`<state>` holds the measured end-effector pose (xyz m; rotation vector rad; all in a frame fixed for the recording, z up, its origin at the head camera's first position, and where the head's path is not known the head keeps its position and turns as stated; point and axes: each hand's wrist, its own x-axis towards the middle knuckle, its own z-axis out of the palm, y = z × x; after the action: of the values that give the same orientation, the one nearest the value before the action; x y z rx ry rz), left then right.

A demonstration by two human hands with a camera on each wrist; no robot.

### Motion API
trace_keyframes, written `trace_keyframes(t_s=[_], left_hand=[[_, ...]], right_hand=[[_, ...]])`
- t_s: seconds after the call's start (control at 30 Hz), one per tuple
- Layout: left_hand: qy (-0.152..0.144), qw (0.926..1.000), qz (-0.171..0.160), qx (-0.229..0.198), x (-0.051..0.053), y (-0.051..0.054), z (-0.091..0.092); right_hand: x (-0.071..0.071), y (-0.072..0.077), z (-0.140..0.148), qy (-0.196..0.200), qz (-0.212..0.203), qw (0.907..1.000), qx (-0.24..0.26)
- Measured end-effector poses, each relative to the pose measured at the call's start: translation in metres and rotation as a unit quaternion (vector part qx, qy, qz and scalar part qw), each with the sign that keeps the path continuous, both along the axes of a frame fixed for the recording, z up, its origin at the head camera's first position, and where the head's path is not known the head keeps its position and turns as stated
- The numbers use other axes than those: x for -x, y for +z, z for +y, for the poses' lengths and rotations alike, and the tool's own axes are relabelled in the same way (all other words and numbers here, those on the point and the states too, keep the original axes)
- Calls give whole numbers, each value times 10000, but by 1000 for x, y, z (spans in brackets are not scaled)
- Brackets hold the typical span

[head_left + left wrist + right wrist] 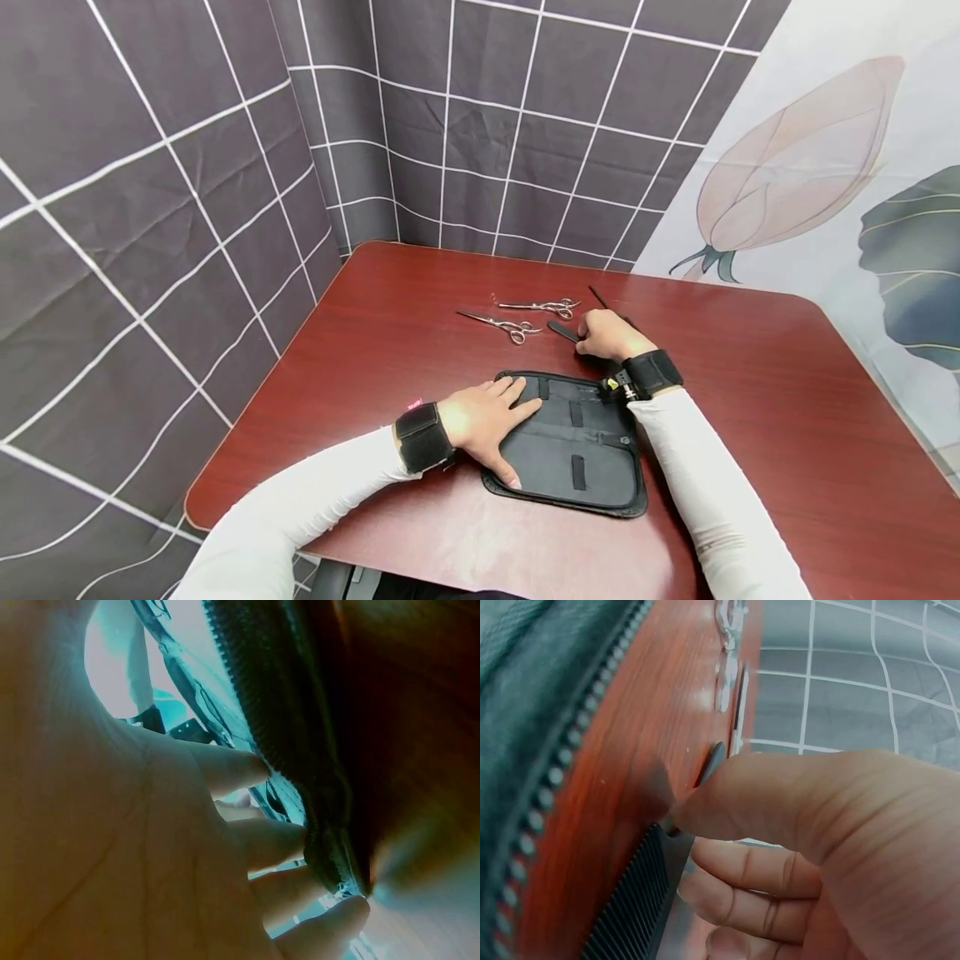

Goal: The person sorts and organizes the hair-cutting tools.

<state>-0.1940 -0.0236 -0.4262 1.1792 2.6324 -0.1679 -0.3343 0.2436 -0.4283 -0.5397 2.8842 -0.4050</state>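
Note:
A black zip case (pixel 543 462) lies unfolded on the table, its inside with elastic loops facing up. My left hand (pixel 480 421) rests on the case's left side with fingers spread. In the left wrist view, the fingertips touch the zipper edge (pixel 251 697). Beyond the case's far right corner, my right hand (pixel 606 335) pinches a black comb (pixel 634 900) between thumb and fingers, low over the table. The comb's slim end (pixel 562 331) sticks out to the left of the hand, while its teeth show in the right wrist view.
Two pairs of silver scissors, one nearer (pixel 517 332) and one farther (pixel 562 307), lie left of the right hand. A thin dark stick-like item (pixel 598 296) lies just beyond that hand. Grid-patterned cloth (pixel 487 125) hangs behind the red-brown table (pixel 375 358).

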Motion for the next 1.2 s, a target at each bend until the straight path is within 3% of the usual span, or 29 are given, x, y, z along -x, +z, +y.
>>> trace_keyframes(t_s=[0.6, 0.97, 1.2], left_hand=[[-12, 10000, -13, 24, 2, 2, 1], [353, 9964, -694, -334, 3, -2, 2], [465, 9955, -735, -378, 3, -3, 1]], right_hand=[[0, -1, -3, 168, 107, 9998, 6], [-5, 1, -1, 479, 17, 9987, 159], [-6, 3, 2, 532, 78, 9982, 248]])
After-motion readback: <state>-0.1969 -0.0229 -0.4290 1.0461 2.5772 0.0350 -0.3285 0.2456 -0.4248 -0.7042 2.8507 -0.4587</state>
